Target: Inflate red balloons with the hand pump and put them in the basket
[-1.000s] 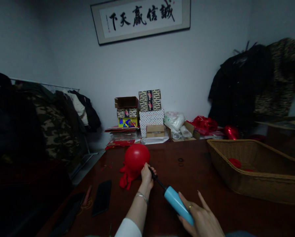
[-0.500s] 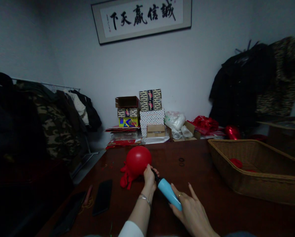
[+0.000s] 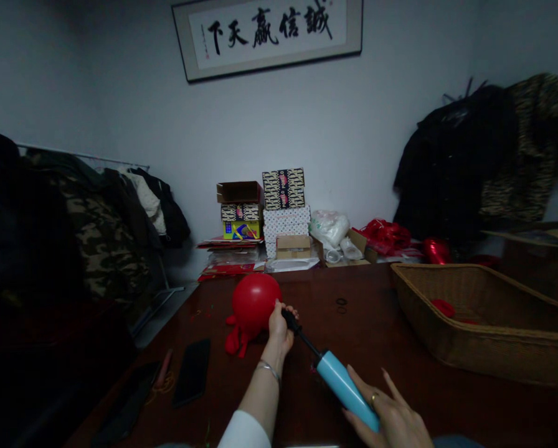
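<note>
A round, partly inflated red balloon (image 3: 256,303) sits above the table, left of centre. My left hand (image 3: 280,326) is closed on the balloon's neck, at the black nozzle end of a light-blue hand pump (image 3: 347,386). The pump slants down to the right, and its thin black rod shows between nozzle and barrel. My right hand (image 3: 391,414) grips the blue barrel between thumb and fingers, with one finger lifted away. Limp red balloons (image 3: 235,341) lie under and beside the inflated one. The balloon's mouth is hidden by my left fingers.
On the wooden table (image 3: 255,398), a dark phone (image 3: 192,372) and a black flat item (image 3: 124,404) lie to the left. A wicker basket (image 3: 489,354) with red pieces stands right. Stacked boxes (image 3: 286,224) line the back; small dark rings (image 3: 341,305) lie mid-table.
My right hand has drawn the blue barrel down and to the right, exposing the black rod. My left hand and the balloon have shifted slightly left.
</note>
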Motion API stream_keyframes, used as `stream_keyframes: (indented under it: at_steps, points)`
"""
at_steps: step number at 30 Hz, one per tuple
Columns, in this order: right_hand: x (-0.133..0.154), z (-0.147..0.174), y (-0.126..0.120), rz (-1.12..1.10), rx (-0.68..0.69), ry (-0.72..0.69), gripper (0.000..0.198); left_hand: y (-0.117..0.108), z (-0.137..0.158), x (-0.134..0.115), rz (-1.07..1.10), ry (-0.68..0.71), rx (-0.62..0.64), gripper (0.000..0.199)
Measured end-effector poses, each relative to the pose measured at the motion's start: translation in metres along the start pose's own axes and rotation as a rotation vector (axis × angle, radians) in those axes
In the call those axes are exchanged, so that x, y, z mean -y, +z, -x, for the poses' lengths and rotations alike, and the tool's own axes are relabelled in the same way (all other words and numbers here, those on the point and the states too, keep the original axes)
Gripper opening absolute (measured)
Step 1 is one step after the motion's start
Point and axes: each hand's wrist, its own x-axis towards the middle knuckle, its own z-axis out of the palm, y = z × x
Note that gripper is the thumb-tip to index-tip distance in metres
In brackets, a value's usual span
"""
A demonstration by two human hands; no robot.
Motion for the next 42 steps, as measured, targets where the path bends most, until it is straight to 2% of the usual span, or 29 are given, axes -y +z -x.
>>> stream_keyframes:
  at_steps: [5,8,12,16,20,24,28,35,42]
  points:
    - [0.009,-0.012,-0.003,-0.044,0.016,0.04,0.04,0.005,0.011,0.009,0.018,-0.024,0.115,0.036]
    - [0.017,-0.026,-0.001,-0.135,0.029,0.107,0.043,0.005,0.017,0.017,0.019,-0.049,0.133,0.038]
    - [0.025,-0.042,0.006,-0.187,0.041,0.189,0.049,0.003,0.018,0.022,0.002,-0.022,0.105,0.038]
    - [0.031,-0.047,0.012,-0.17,0.021,0.177,0.048,0.0,0.013,0.019,-0.049,0.041,0.039,0.039]
    - [0.036,-0.044,0.013,-0.187,0.004,0.146,0.052,-0.003,0.008,0.016,-0.105,0.064,0.017,0.038]
    - [0.033,-0.035,0.01,-0.199,0.042,0.126,0.054,-0.006,0.002,0.013,-0.099,0.075,-0.01,0.033]
    - [0.02,-0.018,0.009,-0.165,0.077,0.052,0.056,-0.013,-0.006,0.005,-0.082,0.1,-0.02,0.032]
    - [-0.003,0.012,0.006,-0.078,-0.004,-0.076,0.065,-0.019,-0.018,-0.007,-0.083,0.108,-0.055,0.03]
    - [0.0,0.006,0.008,-0.069,-0.008,-0.055,0.062,-0.013,-0.011,-0.004,-0.086,0.106,-0.025,0.026]
